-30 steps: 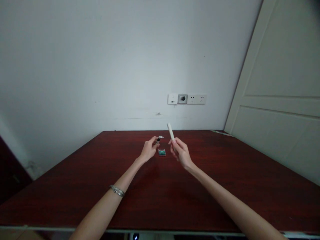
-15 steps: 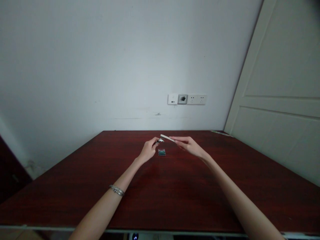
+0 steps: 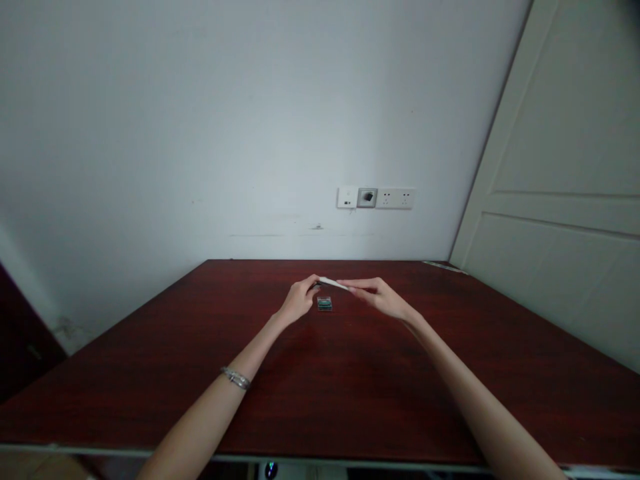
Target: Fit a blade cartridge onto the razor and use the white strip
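Note:
My left hand (image 3: 299,299), a silver bracelet (image 3: 235,378) on its wrist, is closed on a small dark object, now mostly hidden; its kind cannot be made out. Between the fingers and thumb of my right hand (image 3: 379,295) is a thin, flat white piece (image 3: 333,283), slanting down to the right. The white piece's left end meets or overlaps the left fingertips and covers the object there. On the table just below both hands lies a small clear case (image 3: 325,304) with something teal inside.
The dark red wooden table (image 3: 320,393) runs back to a pale wall (image 3: 260,133). Sockets and switches (image 3: 376,198) are set in the wall. A white panelled door (image 3: 560,167) stands on the right. A thin flat strip (image 3: 444,267) lies at the back right corner.
The white piece has come down and left onto the object in my left hand, hiding its shiny silver end. My right hand has lowered slightly. The clear case stays on the table.

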The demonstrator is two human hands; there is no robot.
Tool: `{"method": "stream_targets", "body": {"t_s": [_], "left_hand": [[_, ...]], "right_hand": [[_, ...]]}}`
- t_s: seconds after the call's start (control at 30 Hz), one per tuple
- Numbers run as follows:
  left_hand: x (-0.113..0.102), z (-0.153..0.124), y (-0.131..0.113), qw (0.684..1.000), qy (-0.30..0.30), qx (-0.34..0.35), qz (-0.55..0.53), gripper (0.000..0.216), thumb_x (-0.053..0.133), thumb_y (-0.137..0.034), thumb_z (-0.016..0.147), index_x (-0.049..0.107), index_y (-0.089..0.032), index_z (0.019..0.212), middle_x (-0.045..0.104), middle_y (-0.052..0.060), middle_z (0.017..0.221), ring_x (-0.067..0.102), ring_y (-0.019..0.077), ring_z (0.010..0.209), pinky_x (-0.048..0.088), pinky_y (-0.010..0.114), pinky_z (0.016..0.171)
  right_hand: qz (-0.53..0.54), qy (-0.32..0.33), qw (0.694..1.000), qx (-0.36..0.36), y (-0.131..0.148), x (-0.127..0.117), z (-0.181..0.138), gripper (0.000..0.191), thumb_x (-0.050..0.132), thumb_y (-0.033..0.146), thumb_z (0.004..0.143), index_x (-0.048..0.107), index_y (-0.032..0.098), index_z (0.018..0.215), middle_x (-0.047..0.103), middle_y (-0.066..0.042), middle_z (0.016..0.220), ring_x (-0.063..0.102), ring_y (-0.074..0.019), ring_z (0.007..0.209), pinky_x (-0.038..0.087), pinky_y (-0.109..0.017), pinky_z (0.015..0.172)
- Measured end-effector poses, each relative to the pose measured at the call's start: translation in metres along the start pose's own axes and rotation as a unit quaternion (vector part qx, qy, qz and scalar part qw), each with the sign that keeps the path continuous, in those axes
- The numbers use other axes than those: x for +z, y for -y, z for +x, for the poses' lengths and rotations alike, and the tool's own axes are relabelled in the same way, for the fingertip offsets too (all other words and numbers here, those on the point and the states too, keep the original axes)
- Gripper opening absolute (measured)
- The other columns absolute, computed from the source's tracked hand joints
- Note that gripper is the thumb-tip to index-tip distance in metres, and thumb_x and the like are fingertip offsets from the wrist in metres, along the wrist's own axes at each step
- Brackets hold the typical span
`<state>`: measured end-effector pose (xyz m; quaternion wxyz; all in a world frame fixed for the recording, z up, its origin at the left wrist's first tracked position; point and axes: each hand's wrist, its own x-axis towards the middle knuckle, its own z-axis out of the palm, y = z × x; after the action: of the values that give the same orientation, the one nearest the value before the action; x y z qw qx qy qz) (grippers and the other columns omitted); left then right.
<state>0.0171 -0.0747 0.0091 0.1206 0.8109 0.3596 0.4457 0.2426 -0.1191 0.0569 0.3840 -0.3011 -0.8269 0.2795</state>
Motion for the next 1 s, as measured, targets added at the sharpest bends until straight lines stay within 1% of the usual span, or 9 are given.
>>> {"method": "stream_targets", "body": {"t_s": [0.1,0.13,0.23,0.3,0.43,0.47,0.63,0.8,1.0], "left_hand": [[0.000,0.000,0.000,1.000,0.005,-0.003,0.002,0.021,0.047,-0.014,0.082,0.058,-0.018,0.099,0.066,0.004,0.093,0.061,0.0151,0.083,0.042,0.023,0.076],[0.000,0.000,0.000,1.000,0.005,-0.003,0.002,0.021,0.047,-0.014,0.082,0.058,-0.018,0.099,0.066,0.004,0.094,0.061,0.0154,0.085,0.042,0.023,0.077],[0.000,-0.001,0.001,1.000,0.005,-0.003,0.005,0.020,0.048,-0.014,0.081,0.059,-0.019,0.097,0.066,0.004,0.095,0.061,0.0161,0.087,0.042,0.023,0.077],[0.001,-0.001,0.002,1.000,0.001,-0.006,0.005,0.020,0.048,-0.014,0.081,0.058,-0.019,0.097,0.066,0.004,0.094,0.061,0.0160,0.086,0.042,0.023,0.077],[0.001,-0.001,0.002,1.000,0.000,-0.004,-0.005,0.020,0.046,-0.015,0.082,0.058,-0.018,0.098,0.066,0.004,0.089,0.061,0.0152,0.081,0.042,0.024,0.076],[0.001,-0.001,0.002,1.000,0.002,-0.002,-0.009,0.020,0.045,-0.015,0.083,0.058,-0.018,0.098,0.066,0.004,0.090,0.061,0.0153,0.081,0.042,0.024,0.077],[0.000,-0.001,0.002,1.000,0.002,-0.010,-0.016,0.019,0.047,-0.015,0.081,0.058,-0.018,0.096,0.065,0.005,0.094,0.060,0.0164,0.087,0.042,0.025,0.079],[-0.001,-0.001,0.000,1.000,0.011,-0.011,-0.023,0.021,0.047,-0.015,0.081,0.059,-0.018,0.098,0.066,0.003,0.087,0.059,0.0140,0.078,0.042,0.023,0.075],[-0.002,-0.001,0.004,1.000,0.004,-0.027,-0.015,0.018,0.048,-0.016,0.080,0.059,-0.016,0.094,0.064,0.002,0.081,0.058,0.0128,0.072,0.041,0.022,0.071]], "right_hand": [[-0.006,-0.044,0.999,-0.007,0.000,0.003,-0.001,0.035,0.048,0.034,0.085,0.058,0.024,0.117,0.059,-0.002,0.119,0.052,-0.0221,0.113,0.036,-0.040,0.100],[-0.008,-0.044,0.999,-0.011,-0.001,0.004,-0.001,0.035,0.048,0.034,0.085,0.058,0.025,0.117,0.059,-0.002,0.120,0.052,-0.0218,0.113,0.035,-0.040,0.100],[-0.005,-0.001,1.000,-0.016,-0.002,0.007,-0.003,0.035,0.048,0.034,0.085,0.059,0.024,0.116,0.060,-0.002,0.118,0.055,-0.0217,0.110,0.038,-0.040,0.098],[0.000,0.007,1.000,-0.016,-0.003,0.008,-0.003,0.035,0.048,0.035,0.085,0.059,0.024,0.116,0.060,-0.003,0.117,0.055,-0.0216,0.109,0.038,-0.040,0.098],[-0.010,-0.070,0.998,-0.002,-0.005,0.011,-0.003,0.037,0.046,0.036,0.085,0.058,0.023,0.117,0.058,-0.003,0.120,0.052,-0.0216,0.113,0.035,-0.040,0.100],[-0.013,-0.077,0.997,0.000,-0.005,0.012,-0.003,0.037,0.046,0.036,0.085,0.058,0.023,0.117,0.058,-0.003,0.120,0.052,-0.0217,0.113,0.035,-0.040,0.100],[-0.018,-0.016,1.000,-0.017,-0.004,0.015,-0.004,0.036,0.046,0.036,0.085,0.059,0.023,0.117,0.059,-0.002,0.119,0.054,-0.0224,0.111,0.037,-0.041,0.099],[-0.037,-0.087,0.995,-0.021,-0.007,0.015,-0.003,0.037,0.044,0.035,0.086,0.057,0.023,0.119,0.058,-0.002,0.121,0.052,-0.0222,0.114,0.035,-0.042,0.101],[-0.052,-0.040,0.997,-0.036,-0.010,0.013,-0.004,0.036,0.045,0.033,0.086,0.058,0.023,0.118,0.059,-0.002,0.119,0.054,-0.0222,0.111,0.037,-0.042,0.099]]}}
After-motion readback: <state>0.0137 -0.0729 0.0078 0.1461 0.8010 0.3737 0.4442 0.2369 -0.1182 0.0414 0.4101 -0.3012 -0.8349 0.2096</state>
